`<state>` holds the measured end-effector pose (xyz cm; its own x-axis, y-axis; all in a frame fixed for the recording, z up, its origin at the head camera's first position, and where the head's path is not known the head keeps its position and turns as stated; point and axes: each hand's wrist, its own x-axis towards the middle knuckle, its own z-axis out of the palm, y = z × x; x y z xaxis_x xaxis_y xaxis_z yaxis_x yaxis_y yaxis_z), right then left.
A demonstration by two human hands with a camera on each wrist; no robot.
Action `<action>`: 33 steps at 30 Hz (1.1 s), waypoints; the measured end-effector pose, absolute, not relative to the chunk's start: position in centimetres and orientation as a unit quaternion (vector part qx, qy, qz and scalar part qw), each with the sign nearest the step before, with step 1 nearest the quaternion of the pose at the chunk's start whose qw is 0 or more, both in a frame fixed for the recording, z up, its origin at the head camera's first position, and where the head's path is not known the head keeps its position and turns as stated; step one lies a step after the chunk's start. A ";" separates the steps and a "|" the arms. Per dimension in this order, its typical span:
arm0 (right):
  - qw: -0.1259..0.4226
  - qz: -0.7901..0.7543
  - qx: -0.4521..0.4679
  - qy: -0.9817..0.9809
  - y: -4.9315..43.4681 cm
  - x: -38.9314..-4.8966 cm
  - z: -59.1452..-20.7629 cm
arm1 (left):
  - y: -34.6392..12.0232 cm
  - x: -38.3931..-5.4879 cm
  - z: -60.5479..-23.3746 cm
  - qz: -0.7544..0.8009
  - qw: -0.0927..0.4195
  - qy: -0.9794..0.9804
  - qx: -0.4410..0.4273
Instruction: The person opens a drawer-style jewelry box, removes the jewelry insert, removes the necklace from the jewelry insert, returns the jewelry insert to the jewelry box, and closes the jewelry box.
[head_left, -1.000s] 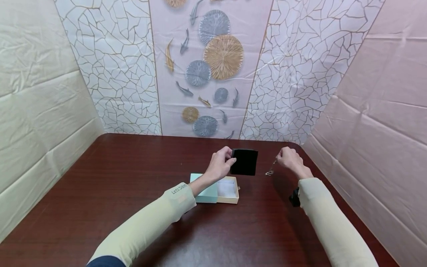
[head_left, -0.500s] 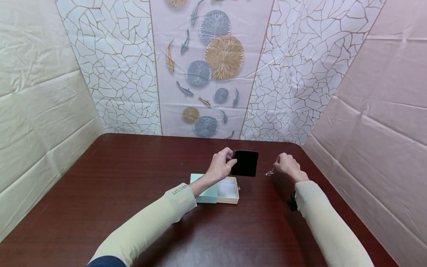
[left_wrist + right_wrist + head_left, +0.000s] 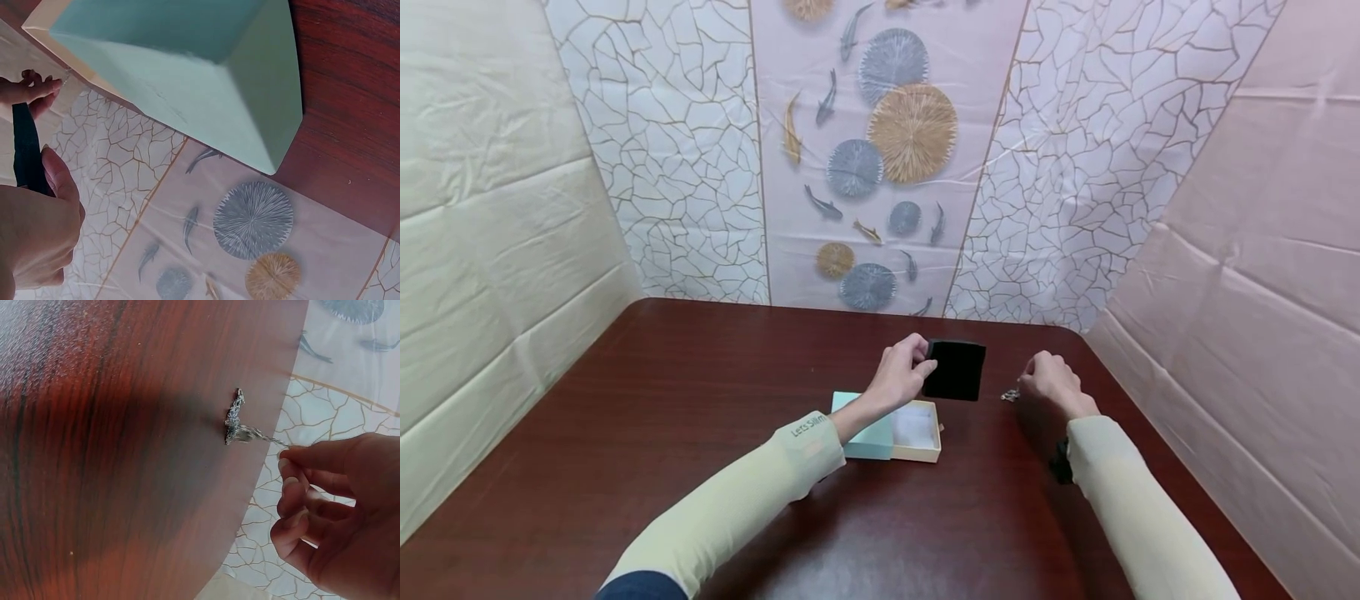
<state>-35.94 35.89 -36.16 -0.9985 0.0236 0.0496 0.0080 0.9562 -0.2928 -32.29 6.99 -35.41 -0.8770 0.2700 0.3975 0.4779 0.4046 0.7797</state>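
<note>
In the head view my left hand [image 3: 897, 375] pinches a thin black square pad [image 3: 957, 372] by its left edge, holding it upright above the table. The left wrist view shows that pad [image 3: 27, 150] edge-on between thumb and fingers. Thumb and forefinger of my right hand [image 3: 1054, 382] pinch the end of a fine silvery chain [image 3: 1011, 395]. Most of the chain [image 3: 234, 425] lies bunched on the table in the right wrist view, with a short strand rising to the fingertips. A pale yellow drawer [image 3: 916, 455] with white lining sticks out of a mint-green box sleeve [image 3: 871, 442].
The dark red-brown wooden table [image 3: 700, 400] carries the box near its middle, below my left forearm. A patterned cloth backdrop [image 3: 677, 150] stands behind the far edge, with plain cloth walls at both sides. A small tab shows on the drawer's right end.
My right hand has come down a little, and the chain that hung from it now lies bunched on the table. The left hand still holds the pad in nearly the same place.
</note>
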 end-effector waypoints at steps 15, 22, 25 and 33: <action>-0.014 0.247 0.119 -0.962 33.9 -35.5 -32.5 | 7.2 -32.7 -34.9 -0.492 0.109 -0.837 -0.212; -0.105 0.299 0.156 -0.935 32.4 -35.2 -30.1 | 7.2 -32.6 -34.6 -0.505 0.096 -0.836 -0.192; -0.142 0.311 0.177 -0.923 32.0 -35.0 -29.3 | 7.1 -32.6 -34.5 -0.509 0.092 -0.835 -0.185; -0.153 0.295 0.190 -0.924 30.8 -34.5 -28.5 | 7.0 -32.7 -34.5 -0.507 0.088 -0.835 -0.194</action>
<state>-34.46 30.84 -28.52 -0.8808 -0.4419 -0.1698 -0.2617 0.7534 -0.6032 -32.65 7.01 -34.51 -0.9092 0.2351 0.3437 0.4134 0.4102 0.8129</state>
